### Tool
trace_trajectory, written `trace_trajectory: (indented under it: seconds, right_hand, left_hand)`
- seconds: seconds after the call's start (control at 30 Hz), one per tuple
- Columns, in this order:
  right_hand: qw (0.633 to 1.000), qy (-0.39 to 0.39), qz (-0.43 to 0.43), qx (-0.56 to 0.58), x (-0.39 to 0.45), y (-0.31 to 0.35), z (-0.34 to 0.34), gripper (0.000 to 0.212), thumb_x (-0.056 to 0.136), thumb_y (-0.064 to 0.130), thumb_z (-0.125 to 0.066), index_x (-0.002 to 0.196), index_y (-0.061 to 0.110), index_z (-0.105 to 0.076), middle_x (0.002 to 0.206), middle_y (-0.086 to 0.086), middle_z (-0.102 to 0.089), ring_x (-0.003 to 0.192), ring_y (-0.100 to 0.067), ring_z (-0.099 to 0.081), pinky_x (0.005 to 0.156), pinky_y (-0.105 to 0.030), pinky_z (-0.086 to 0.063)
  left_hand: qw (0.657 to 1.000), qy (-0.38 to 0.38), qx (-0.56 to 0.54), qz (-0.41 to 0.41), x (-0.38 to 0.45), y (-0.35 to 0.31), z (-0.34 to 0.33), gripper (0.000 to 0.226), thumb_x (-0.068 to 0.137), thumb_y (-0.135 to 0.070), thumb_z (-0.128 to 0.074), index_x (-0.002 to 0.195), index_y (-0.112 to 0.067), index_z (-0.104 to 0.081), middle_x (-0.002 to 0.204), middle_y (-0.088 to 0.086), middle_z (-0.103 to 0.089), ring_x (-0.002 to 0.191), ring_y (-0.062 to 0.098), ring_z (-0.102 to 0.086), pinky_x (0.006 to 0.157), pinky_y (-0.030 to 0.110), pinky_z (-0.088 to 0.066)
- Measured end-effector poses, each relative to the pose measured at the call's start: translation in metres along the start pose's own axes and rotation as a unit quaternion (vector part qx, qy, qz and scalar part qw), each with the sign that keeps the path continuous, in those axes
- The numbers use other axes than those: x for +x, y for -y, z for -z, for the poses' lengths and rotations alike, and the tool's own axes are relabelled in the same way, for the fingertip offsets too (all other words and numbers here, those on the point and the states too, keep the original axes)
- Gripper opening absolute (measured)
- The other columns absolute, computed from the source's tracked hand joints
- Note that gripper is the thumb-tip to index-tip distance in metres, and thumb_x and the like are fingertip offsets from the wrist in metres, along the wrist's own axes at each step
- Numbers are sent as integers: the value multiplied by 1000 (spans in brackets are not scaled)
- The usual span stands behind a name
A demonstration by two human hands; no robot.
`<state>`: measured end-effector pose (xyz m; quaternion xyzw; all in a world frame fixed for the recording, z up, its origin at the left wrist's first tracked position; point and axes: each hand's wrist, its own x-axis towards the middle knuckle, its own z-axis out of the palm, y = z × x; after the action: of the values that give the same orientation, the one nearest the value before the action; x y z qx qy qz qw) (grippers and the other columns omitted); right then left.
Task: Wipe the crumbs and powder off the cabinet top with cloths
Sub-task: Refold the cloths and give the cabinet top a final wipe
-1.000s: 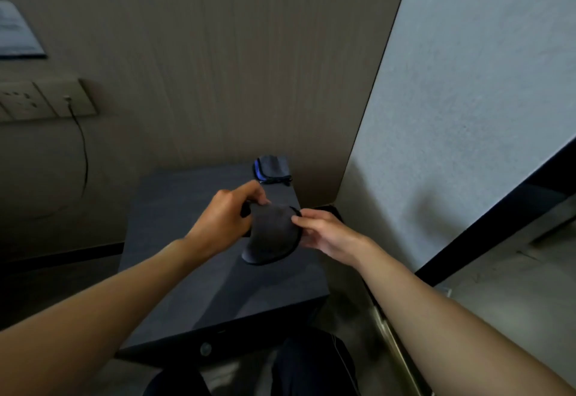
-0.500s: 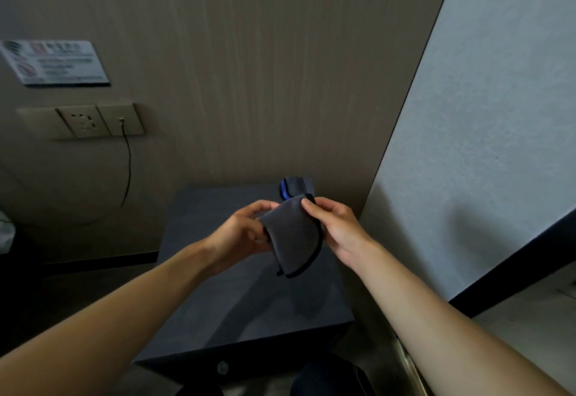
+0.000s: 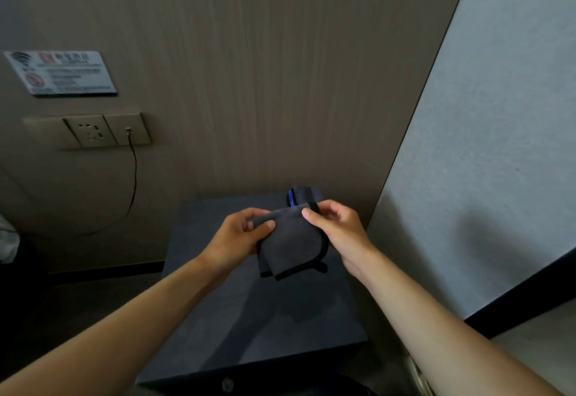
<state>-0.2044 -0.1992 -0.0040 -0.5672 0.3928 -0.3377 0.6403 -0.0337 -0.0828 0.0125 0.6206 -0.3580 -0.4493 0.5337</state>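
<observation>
A dark grey cloth (image 3: 291,241) with a black hem hangs folded above the dark cabinet top (image 3: 249,317). My left hand (image 3: 238,238) pinches its upper left corner and my right hand (image 3: 338,229) pinches its upper right corner, so the cloth is held in the air between them. A second cloth with a blue edge (image 3: 300,195) lies at the cabinet's far right corner, partly hidden behind the held cloth. No crumbs or powder can be made out on the dim top.
A wood-panelled wall rises behind the cabinet, with a socket plate (image 3: 93,130), a hanging cable (image 3: 134,177) and a sign (image 3: 62,72). A pale wall (image 3: 483,162) closes in on the right. The cabinet front has a small round knob (image 3: 227,384).
The cloth has been lifted and unfolded from a bunched shape into a flatter hanging fold. Both hands have shifted to its top corners, and the view has tilted upward.
</observation>
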Motion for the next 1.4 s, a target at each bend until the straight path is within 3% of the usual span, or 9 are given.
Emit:
trace_trajectory:
  seconds: [0.13, 0.3, 0.4, 0.5, 0.7, 0.83, 1.2, 1.3, 1.4]
  right_hand:
    - [999, -1, -37, 18, 14, 2, -6, 38, 72, 27, -86, 102, 18, -64, 95, 0, -75, 93, -18, -71, 83, -36, -57]
    - [995, 60, -82, -8, 13, -6, -10, 28, 86, 36, -74, 107, 18, -74, 102, 0, -76, 98, -16, -71, 88, -35, -56]
    - [999, 13, -48, -15, 15, -14, -11, 19, 89, 28, -71, 106, 19, -72, 98, 2, -76, 95, -14, -71, 84, -31, -58]
    - [999, -29, -43, -10, 23, -19, -7, 19, 90, 28, -70, 106, 20, -72, 98, 2, -76, 92, -11, -71, 79, -28, -59]
    - [993, -54, -100, -29, 51, -48, 9, 19, 87, 26, -74, 103, 18, -74, 96, 0, -76, 92, -17, -72, 87, -38, -58]
    - [988, -67, -140, 1, 76, -70, 22, 24, 87, 15, -71, 110, 21, -73, 101, -1, -75, 96, -21, -71, 86, -42, -58]
    - [965, -162, -138, -153, 150, -126, 44, 33, 79, 9, -78, 111, 14, -71, 96, -3, -72, 90, -21, -69, 82, -41, -59]
    - [951, -185, -125, -215, 168, -139, 50, 37, 75, 12, -82, 111, 13, -71, 92, -3, -71, 92, -21, -69, 84, -36, -58]
    - [939, -198, -123, -253, 178, -147, 52, 35, 76, 14, -82, 109, 12, -72, 95, -5, -73, 91, -20, -69, 80, -30, -56]
  left_hand:
    - [1000, 14, 14, -12, 15, 2, 10, 18, 101, -14, -52, 114, -8, -64, 96, 11, -72, 90, 20, -69, 78, 33, -59]
    - [1000, 4, -16, -7, 28, 10, 12, 19, 99, -9, -55, 116, -4, -63, 99, 15, -71, 90, 22, -68, 73, 31, -58]
    - [996, 8, -71, 58, 33, 17, 10, 34, 89, -20, -72, 118, -7, -62, 108, 17, -73, 96, 27, -72, 79, 39, -60]
    - [991, 33, -4, 127, 38, 28, 9, 46, 78, -29, -83, 114, -13, -61, 99, 18, -74, 87, 23, -73, 81, 40, -60]
    - [991, 25, 49, 123, 63, 52, 0, 12, 88, -14, -73, 86, -4, -67, 67, 8, -67, 62, 14, -67, 59, 25, -57]
    - [989, 11, 74, 130, 93, 69, -10, 11, 94, -11, -65, 91, -4, -58, 72, 14, -51, 65, 18, -59, 54, 21, -55]
    - [977, -24, 134, 163, 178, 119, -24, 43, 83, -15, -78, 53, -14, -47, 54, 4, -48, 52, 15, -53, 65, 31, -59]
    - [974, -55, 146, 163, 193, 127, -30, 24, 75, -15, -85, 68, -10, -63, 61, 4, -61, 60, 19, -65, 67, 39, -63]
    - [973, -60, 160, 153, 200, 130, -35, 29, 72, -14, -88, 87, -3, -65, 77, 14, -70, 67, 20, -70, 59, 36, -62]
